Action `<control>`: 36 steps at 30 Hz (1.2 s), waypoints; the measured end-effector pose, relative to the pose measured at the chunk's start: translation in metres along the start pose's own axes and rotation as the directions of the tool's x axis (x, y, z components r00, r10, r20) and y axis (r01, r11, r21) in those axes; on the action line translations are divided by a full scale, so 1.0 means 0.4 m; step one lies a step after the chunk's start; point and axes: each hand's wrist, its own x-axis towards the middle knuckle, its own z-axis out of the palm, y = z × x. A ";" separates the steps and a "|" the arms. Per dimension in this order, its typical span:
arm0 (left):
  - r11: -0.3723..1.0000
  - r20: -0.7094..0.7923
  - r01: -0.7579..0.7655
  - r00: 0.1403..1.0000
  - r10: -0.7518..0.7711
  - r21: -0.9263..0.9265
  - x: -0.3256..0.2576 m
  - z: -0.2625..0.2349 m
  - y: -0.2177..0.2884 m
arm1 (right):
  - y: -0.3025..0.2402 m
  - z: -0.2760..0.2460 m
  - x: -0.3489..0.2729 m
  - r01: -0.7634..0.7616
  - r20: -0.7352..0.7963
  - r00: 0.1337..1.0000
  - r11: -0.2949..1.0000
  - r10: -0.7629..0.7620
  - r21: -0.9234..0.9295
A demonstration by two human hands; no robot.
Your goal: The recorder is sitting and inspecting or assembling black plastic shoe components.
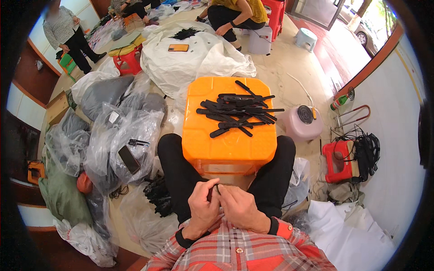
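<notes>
Close to my body, my left hand (203, 201) and my right hand (241, 207) meet with fingertips pinched together. Between them shows a bit of a dark strip (218, 188); most of it is hidden by my fingers. In front of my knees stands an orange plastic stool (199, 143). A loose pile of flat black straps (239, 103) with rounded ends lies across its top, some reaching past the right edge. Both hands are apart from the stool and the pile.
Clear plastic bags (101, 149) crowd the left, with a dark phone (129, 159) on one. To the right stand a pinkish jug (304, 128) and a red stool (337, 169) with black cords. Beyond, a white sheet (162, 67) holds another phone (178, 48); people work farther off.
</notes>
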 end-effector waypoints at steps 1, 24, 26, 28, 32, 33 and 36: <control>0.996 -0.042 -0.091 0.995 0.091 0.001 0.002 0.000 0.000 | 0.001 0.000 -0.002 0.086 -0.018 0.996 0.996 -0.087 -0.023; 0.429 0.436 0.615 0.781 -0.447 -0.661 0.046 -0.066 -0.108 | 0.096 -0.040 0.039 -0.751 0.703 0.640 0.060 0.310 0.657; 0.335 0.555 0.654 0.755 -0.350 -0.678 0.030 -0.039 -0.086 | 0.102 -0.020 0.031 -0.759 0.742 0.632 -0.016 0.226 0.651; 0.278 0.578 0.655 0.754 -0.314 -0.703 0.030 -0.027 -0.075 | 0.106 0.004 0.018 -0.740 0.724 0.656 -0.007 0.213 0.673; 0.305 0.535 0.607 0.793 -0.292 -0.734 0.031 -0.019 -0.085 | 0.097 -0.004 0.019 -0.757 0.725 0.636 0.032 0.265 0.653; 0.341 0.552 0.613 0.790 -0.268 -0.712 0.035 -0.025 -0.092 | 0.089 -0.012 0.023 -0.765 0.707 0.623 0.072 0.333 0.640; 0.450 0.556 0.602 0.794 -0.247 -0.660 0.044 -0.026 -0.079 | 0.064 -0.031 0.046 -0.706 0.614 0.676 0.119 0.408 0.698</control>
